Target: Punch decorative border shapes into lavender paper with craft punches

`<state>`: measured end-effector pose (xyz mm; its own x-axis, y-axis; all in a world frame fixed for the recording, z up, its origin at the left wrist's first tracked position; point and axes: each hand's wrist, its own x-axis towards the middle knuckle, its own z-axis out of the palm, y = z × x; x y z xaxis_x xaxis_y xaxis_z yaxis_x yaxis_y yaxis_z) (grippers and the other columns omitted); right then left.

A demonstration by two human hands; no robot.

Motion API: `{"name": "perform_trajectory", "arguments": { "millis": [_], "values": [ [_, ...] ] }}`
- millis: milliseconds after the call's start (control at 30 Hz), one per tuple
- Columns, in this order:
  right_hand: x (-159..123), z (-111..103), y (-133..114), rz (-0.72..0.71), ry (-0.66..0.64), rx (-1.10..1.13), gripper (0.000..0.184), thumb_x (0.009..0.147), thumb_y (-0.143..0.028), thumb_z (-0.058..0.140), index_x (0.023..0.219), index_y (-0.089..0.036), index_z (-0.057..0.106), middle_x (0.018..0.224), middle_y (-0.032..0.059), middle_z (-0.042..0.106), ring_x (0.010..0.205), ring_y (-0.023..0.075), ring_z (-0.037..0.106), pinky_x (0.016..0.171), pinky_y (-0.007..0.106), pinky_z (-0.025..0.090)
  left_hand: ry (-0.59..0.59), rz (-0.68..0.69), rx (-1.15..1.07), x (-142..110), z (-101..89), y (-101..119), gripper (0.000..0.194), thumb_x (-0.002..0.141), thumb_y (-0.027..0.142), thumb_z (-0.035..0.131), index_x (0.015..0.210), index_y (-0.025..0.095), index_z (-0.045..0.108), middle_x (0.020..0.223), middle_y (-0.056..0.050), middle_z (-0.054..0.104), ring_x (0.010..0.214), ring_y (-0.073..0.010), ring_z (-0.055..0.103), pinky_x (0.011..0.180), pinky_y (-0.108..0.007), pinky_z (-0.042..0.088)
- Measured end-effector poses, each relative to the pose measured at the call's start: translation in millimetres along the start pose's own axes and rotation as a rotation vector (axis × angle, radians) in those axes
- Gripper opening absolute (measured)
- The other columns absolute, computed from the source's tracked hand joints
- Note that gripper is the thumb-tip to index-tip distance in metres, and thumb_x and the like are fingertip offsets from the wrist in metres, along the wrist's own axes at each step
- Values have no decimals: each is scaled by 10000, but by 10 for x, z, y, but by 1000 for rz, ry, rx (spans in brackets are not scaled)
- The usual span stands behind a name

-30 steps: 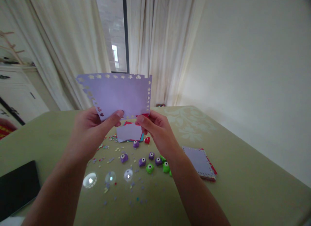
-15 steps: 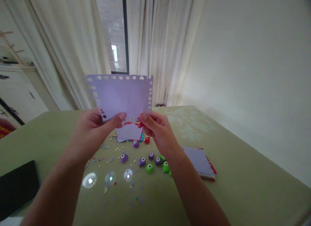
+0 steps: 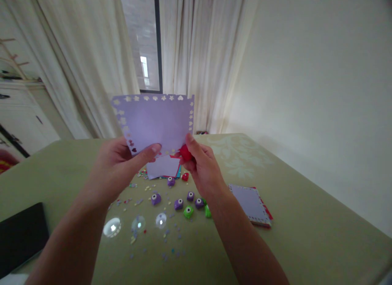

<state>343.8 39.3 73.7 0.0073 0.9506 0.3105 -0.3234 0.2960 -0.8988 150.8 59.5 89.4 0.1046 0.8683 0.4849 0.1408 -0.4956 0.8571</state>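
A sheet of purple paper (image 3: pixel 156 121) is held up above the table, with small star, flower and heart shaped holes along its edges. My left hand (image 3: pixel 122 162) pinches its lower left part, thumb on the near side. My right hand (image 3: pixel 202 162) is closed around a red craft punch (image 3: pixel 185 153) at the sheet's lower right corner. Whether the paper sits inside the punch is hidden. Below lie purple craft punches (image 3: pixel 156 199), green ones (image 3: pixel 188 212) and another red punch (image 3: pixel 185 177). My right forearm covers part of the green group.
A stack of purple, red and blue paper (image 3: pixel 162 167) lies behind the punches. To the right is a pile of punched sheets (image 3: pixel 249 205). Small paper cutouts (image 3: pixel 139 202) are scattered over the green tablecloth (image 3: pixel 306 219). A black tablet-like slab (image 3: pixel 24 236) lies at the left.
The red punch has come into view in my right hand, its thumb now higher and farther right. The purple sheet has shifted slightly right.
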Motion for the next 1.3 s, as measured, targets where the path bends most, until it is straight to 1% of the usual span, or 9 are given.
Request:
{"name": "perform_trajectory", "arguments": {
  "millis": [133,267,500,667,833,900,1000,1133,1300],
  "values": [
    [2,9,4,-2,19,19,587,779,-769,813,652,-234,609,625,-20,552,537,117,292,512,322,191,24,10,2,-3,24,28,216,850,341,841,658,269,774,643,7,761,584,-171,655,530,-266,509],
    [13,5,36,37,15,29,633,776,-837,763,682,-231,605,653,-11,568,536,112,345,494,299,236,35,5,19,1,21,35,228,856,324,819,639,278,765,630,15,749,574,-162,638,528,-259,491],
    [8,-9,3,11,-4,81,529,760,-718,861,709,-226,674,690,-3,586,596,123,403,563,298,330,30,-9,19,-8,17,7,218,865,352,823,672,267,766,652,16,753,594,-154,648,547,-249,499],
    [-11,-21,-49,-7,-16,17,501,740,-706,863,707,-245,672,686,-9,545,623,145,385,586,325,317,31,-18,-2,-4,40,8,184,852,355,842,706,264,776,676,12,771,619,-161,675,560,-248,521],
    [-26,-7,-55,-53,25,-24,478,768,-697,851,714,-249,691,647,-30,473,590,140,263,552,335,219,40,-4,-2,1,64,27,219,867,340,830,672,265,763,666,13,763,614,-165,664,565,-260,525],
    [-28,-12,-60,-53,19,-18,483,761,-703,855,715,-249,696,642,-33,470,584,137,254,545,333,212,49,-6,-2,-2,64,24,232,869,342,829,661,267,756,656,19,756,606,-159,659,561,-255,518],
    [-30,-47,-65,9,-68,-42,472,755,-695,860,728,-246,716,642,-31,498,583,132,312,549,322,250,65,9,1,-11,60,20,259,886,337,820,649,267,747,665,26,757,612,-146,660,564,-241,512],
    [-31,-95,-43,91,-172,-87,342,756,-552,920,849,-247,795,722,-19,623,614,128,417,581,301,334,127,26,-55,-13,67,32,219,885,306,833,681,270,760,718,27,796,646,-146,694,581,-234,546],
    [-33,-75,-52,82,-198,-23,361,697,-428,982,995,-289,833,855,-2,728,783,184,619,757,340,530,137,8,-101,1,48,-1,225,897,280,831,684,264,759,697,34,787,612,-134,683,540,-221,540]
  ]
}}
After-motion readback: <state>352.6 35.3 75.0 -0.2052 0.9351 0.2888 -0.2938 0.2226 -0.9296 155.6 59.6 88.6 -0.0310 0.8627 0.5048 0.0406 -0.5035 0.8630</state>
